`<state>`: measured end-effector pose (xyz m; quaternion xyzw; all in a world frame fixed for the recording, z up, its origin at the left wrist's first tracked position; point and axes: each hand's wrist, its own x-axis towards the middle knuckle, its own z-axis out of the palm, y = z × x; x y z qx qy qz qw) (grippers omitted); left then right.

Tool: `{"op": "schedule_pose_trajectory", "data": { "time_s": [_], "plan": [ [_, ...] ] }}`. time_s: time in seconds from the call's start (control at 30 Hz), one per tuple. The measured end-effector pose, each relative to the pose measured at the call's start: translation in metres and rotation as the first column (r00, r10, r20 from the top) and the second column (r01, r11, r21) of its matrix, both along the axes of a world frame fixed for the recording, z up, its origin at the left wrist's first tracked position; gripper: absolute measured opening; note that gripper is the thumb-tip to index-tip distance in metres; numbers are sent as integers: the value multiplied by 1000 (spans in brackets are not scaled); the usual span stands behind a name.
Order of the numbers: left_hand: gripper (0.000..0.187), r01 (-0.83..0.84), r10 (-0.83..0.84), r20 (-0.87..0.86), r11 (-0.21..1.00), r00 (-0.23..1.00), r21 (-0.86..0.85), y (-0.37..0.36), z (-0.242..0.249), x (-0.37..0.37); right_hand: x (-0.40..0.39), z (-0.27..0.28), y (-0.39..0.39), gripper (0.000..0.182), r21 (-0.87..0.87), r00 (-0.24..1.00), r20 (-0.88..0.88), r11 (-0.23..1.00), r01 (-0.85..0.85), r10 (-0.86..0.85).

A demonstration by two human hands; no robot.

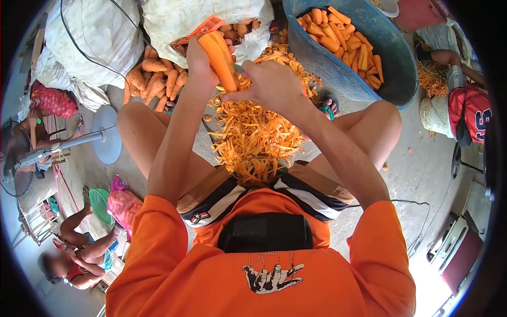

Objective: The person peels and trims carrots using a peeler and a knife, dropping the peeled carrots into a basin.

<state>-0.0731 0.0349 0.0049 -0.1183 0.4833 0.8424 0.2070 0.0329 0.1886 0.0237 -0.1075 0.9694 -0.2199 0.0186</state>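
Observation:
My left hand (200, 64) is closed around a thick, peeled orange carrot (218, 57), held up at a tilt above the floor. Close to the carrot's lower end is my right hand (277, 87), its fingers curled with the thumb toward the carrot. Whatever sits in that grip is mostly hidden by the hand. Below both hands, between my legs, lies a heap of carrot peelings (253, 132).
A blue tub (311, 66) holding peeled carrots (343, 42) stands front right. Unpeeled carrots (153, 79) lie front left by large white sacks (92, 39). A person in red (467, 113) is at far right; another person (87, 248) sits lower left.

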Motion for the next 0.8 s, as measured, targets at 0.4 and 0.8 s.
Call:
{"op": "schedule_pose_trajectory", "data": {
  "time_s": [0.4,0.8],
  "plan": [
    [40,-295,294,34,939,955,177,-7,-6,-5,1,-8,-6,70,-28,999,-21,999,32,-32],
    [39,13,-20,112,998,994,57,-46,-1,-21,4,-25,16,45,-198,1000,-17,980,-6,3]
  ]
}}
